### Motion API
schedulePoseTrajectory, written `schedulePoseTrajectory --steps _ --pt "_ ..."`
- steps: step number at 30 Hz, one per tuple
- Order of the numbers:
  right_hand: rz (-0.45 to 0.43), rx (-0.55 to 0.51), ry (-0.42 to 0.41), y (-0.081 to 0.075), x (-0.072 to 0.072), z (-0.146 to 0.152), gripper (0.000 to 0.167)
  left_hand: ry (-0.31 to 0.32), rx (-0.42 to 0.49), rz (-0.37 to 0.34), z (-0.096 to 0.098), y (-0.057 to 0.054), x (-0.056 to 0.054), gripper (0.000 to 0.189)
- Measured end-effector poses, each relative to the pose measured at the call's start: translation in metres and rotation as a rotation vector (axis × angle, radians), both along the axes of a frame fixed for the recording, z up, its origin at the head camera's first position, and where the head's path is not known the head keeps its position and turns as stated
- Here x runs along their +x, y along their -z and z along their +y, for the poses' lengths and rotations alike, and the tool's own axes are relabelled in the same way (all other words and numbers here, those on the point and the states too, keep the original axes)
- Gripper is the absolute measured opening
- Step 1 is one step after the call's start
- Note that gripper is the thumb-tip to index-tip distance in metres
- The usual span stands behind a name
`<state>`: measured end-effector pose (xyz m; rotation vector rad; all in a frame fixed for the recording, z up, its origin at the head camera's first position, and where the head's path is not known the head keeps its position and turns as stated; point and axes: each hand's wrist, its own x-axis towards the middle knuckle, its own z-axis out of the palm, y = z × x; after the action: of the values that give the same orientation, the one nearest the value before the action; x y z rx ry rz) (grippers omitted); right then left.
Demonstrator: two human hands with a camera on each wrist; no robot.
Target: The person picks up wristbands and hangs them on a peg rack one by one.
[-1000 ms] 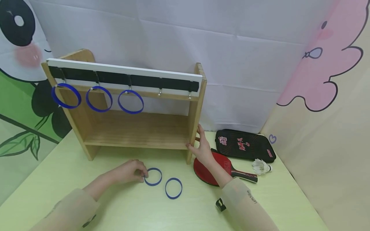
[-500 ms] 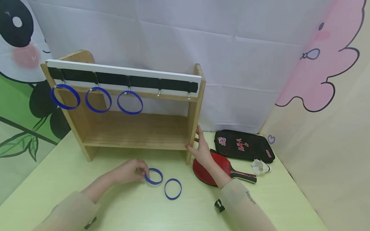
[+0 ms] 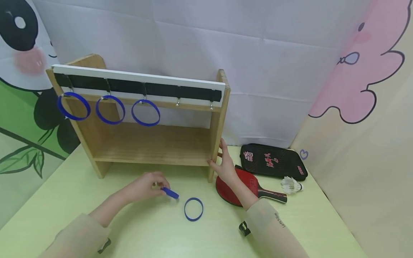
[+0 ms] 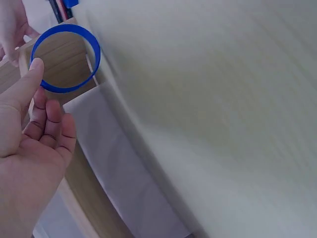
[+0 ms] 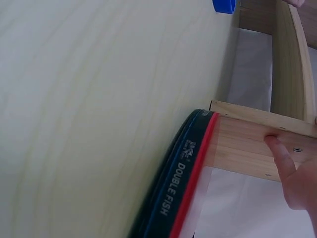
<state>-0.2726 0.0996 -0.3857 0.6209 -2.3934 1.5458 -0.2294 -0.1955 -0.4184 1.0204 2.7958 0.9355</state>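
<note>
My left hand (image 3: 142, 188) pinches a blue ring (image 3: 170, 193) between thumb and fingers over the table, seen nearly edge-on in the head view. The left wrist view shows the ring (image 4: 97, 55) as a full circle at the thumb tip. A second blue ring (image 3: 193, 219) lies flat to its right. My right hand (image 3: 227, 170) rests on the right side panel of the wooden shelf (image 3: 155, 145), its thumb (image 5: 277, 148) pressing the outer face. Three more blue rings hang from the rack's left hooks, one being the third ring (image 3: 146, 124); two hooks at the right bear nothing.
A red table tennis bat (image 3: 224, 186) lies under the right forearm, close beside the shelf. Behind it are a black case (image 3: 274, 163) and a white shuttlecock (image 3: 291, 185). A small black object (image 3: 244, 228) shows next to the right sleeve. A white cloth (image 3: 258, 71) hangs behind.
The left hand has taken hold of the left ring on the table, lifted it slightly and turned it from flat to edge-on. The right hand has stayed on the shelf panel.
</note>
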Motion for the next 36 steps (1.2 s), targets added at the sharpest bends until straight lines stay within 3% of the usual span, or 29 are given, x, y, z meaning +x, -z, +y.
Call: schedulePoseTrajectory --steps 13,22,29,36 --pt "-0.035 -0.013 -0.014 0.0 0.001 0.0 0.084 -0.037 -0.006 0.016 0.007 -0.032 0.013 0.012" --pt "-0.037 -0.023 -0.01 0.0 0.001 -0.001 0.083 -0.107 0.053 0.055 0.015 -0.069 0.028 0.015" --pt "-0.041 -0.013 -0.005 -0.001 0.002 -0.001 0.084 -0.128 0.13 0.078 0.021 -0.098 0.04 0.015" --pt "-0.043 -0.014 -0.009 -0.003 0.004 -0.001 0.083 -0.19 0.207 0.146 0.027 -0.123 0.05 0.017"
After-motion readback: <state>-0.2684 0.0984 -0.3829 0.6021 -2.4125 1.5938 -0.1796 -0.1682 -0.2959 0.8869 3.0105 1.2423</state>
